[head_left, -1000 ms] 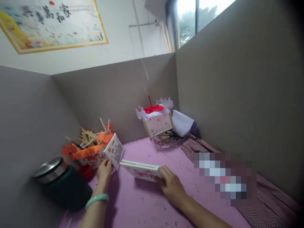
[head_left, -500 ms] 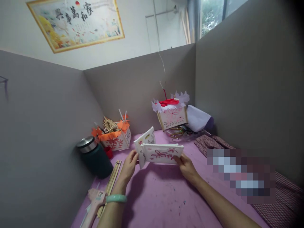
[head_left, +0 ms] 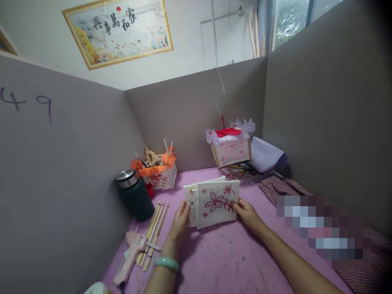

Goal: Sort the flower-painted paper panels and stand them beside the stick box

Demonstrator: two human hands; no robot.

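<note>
Between my hands, above the purple tabletop, are several white square panels with drawn flowers. The front white panel (head_left: 216,214) faces me, with dark red blossoms and leaves on it. Its right edge is pinched by my right hand (head_left: 248,214), thumb in front. Behind it, more white panels (head_left: 190,196) show at the left and top, one with small coloured marks. My left hand (head_left: 183,216), with a green bangle on the wrist, grips the left edge of those rear panels. The fingers behind the panels are hidden.
At left stand a dark green flask (head_left: 134,200), a pink glue gun (head_left: 131,255) and bamboo sticks (head_left: 157,232). Further back are an orange-trimmed box (head_left: 159,179) of sticks and a lilac-trimmed box (head_left: 232,151) with red cord. Checked cloth (head_left: 280,188) lies at right. Grey partitions (head_left: 196,118) enclose the table.
The front panel has turned from a flat tilt to face me more squarely. The panels, spread at an angle before, are now closer together in a stack. The view has shifted left.
</note>
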